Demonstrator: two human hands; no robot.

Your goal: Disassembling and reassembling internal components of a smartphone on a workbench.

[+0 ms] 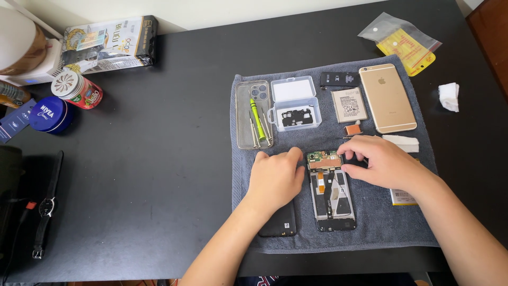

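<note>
Far left edge of the black tabletop point(159, 159): a wristwatch point(47, 206) lies flat with its strap stretched out. Toward the back-left corner stand a round blue tin point(50, 114), a small red can point(78, 90) and a printed carton point(111, 42).

Centre-right: a grey towel point(370, 228) is spread over the tabletop up to its front edge. Along the towel's back-left part lie a clear phone case point(254, 114) holding a green-handled screwdriver point(257, 117) and loose bits, then an open clear plastic box point(295, 103).

Front of the towel: the left hand point(275, 177) rests over a black back cover point(279, 220), its fingers lightly spread and laid flat, fingertips touching the left edge of the opened phone point(331, 190). The opened phone lies face down, lengthwise, near the towel's front edge, its circuit board and cables exposed. The right hand point(383, 161) rests at the phone's upper right corner, fingers curled together, tips on the board; whether they pinch anything cannot be told.

Back-right of the towel: a flat battery point(348, 105) and a gold phone point(387, 98), back up. Beyond the towel lie a clear bag with a yellow insert point(405, 45) and a crumpled white tissue point(449, 96).
</note>
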